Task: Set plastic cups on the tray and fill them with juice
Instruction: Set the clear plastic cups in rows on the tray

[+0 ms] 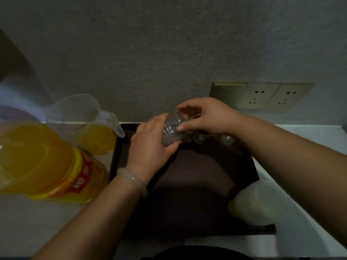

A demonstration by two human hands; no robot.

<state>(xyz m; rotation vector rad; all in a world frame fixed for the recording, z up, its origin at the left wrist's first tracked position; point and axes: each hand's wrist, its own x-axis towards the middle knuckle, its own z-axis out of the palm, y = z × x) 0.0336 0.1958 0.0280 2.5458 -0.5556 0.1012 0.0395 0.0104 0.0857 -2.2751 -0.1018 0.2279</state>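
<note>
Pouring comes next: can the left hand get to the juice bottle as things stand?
Probably yes: the juice bottle is close beside the left hand with nothing between, though that hand grips the cup stack.

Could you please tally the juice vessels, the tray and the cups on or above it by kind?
Juice bottle: 1
Juice pitcher: 1
Tray: 1
Single cups on tray: 2
Held cup stack: 1
Total: 6

Cups: clear ribbed plastic (glossy); tray: dark, matt; bottle: glossy plastic; wall: rough.
</note>
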